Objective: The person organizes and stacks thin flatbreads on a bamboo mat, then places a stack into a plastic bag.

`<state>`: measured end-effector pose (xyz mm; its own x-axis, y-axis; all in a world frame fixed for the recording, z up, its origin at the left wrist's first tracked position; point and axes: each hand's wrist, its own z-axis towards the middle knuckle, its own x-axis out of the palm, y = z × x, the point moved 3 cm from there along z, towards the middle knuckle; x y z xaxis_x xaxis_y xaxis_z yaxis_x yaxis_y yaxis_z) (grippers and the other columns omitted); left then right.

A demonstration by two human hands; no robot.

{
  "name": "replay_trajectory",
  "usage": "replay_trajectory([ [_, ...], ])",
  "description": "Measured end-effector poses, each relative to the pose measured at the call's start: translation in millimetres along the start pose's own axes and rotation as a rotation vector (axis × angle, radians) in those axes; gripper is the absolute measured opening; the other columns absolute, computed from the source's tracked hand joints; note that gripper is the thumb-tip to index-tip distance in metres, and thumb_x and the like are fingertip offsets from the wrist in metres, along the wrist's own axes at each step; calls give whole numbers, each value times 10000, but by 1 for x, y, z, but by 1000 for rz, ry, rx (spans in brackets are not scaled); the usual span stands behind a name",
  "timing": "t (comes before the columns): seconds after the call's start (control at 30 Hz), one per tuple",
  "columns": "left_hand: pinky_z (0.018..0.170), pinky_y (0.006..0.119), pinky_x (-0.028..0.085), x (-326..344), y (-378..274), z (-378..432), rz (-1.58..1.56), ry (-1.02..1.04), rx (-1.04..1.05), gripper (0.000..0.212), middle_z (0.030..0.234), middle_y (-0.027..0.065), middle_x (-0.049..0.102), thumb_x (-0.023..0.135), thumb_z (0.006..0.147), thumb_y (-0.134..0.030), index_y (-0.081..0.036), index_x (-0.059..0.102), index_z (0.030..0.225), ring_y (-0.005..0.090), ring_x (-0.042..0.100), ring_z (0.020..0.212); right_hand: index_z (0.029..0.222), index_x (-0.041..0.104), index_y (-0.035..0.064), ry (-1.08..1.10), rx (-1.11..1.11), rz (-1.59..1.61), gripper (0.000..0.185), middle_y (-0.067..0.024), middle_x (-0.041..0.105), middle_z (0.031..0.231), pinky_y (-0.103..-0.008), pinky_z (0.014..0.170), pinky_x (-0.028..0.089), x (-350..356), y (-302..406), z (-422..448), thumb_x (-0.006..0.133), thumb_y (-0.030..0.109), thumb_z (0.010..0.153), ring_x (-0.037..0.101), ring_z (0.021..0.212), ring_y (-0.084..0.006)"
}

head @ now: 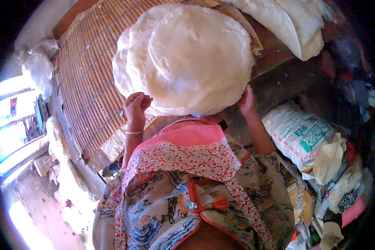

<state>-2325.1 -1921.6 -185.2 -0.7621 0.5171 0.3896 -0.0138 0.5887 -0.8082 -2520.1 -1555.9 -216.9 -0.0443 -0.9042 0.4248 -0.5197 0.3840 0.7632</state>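
A large, rounded mass of white fluffy wadding lies in front of me, partly over a slatted mat of thin rods. My left hand, with a bangle at the wrist, is at its near left edge with the fingers curled; whether they pinch any fibre cannot be made out. At the near right edge, my right hand touches the wadding, its fingertips partly hidden by the rim.
The slatted mat spreads left of the wadding. More folded white wadding lies at the upper right. A printed woven sack stands at my right above assorted scraps. Clear plastic bags hang at the left.
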Motion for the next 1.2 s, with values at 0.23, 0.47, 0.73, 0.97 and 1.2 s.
replay_trajectory([
  [0.23,580,287,513,-34,-2,9,141,82,207,119,732,127,609,540,779,-56,19,567,867,229,619,639,1119,489,58,-191,-97,-72,418,-47,517,1089,-345,863,387,13,-24,-15,449,383,858,479,1006,-179],
  [0.47,609,294,520,-30,-12,-3,265,81,243,136,733,134,606,538,777,-47,37,561,881,232,620,652,1106,489,21,-227,-207,-315,396,-71,525,1066,-330,837,396,14,-11,-6,465,327,855,499,964,-191],
  [0.73,618,292,514,-16,-22,-10,366,110,215,133,738,136,608,541,774,-40,42,559,878,229,618,653,1176,439,40,-160,-194,84,430,-65,495,1157,-348,913,366,56,0,-29,425,346,874,467,1062,-200],
  [0.97,611,263,493,10,-24,-14,530,221,299,129,721,97,605,594,749,-10,24,571,871,162,597,649,1211,410,39,41,-258,126,467,-73,477,1186,-352,937,343,92,15,-40,445,346,862,447,1092,-202],
  [1.2,888,406,368,148,-8,-71,1255,799,1090,703,1167,143,451,754,562,-265,-38,453,1155,306,420,1078,1112,483,65,73,-258,189,366,-37,539,1070,-314,877,386,93,20,-44,510,304,837,496,1002,-162],
])
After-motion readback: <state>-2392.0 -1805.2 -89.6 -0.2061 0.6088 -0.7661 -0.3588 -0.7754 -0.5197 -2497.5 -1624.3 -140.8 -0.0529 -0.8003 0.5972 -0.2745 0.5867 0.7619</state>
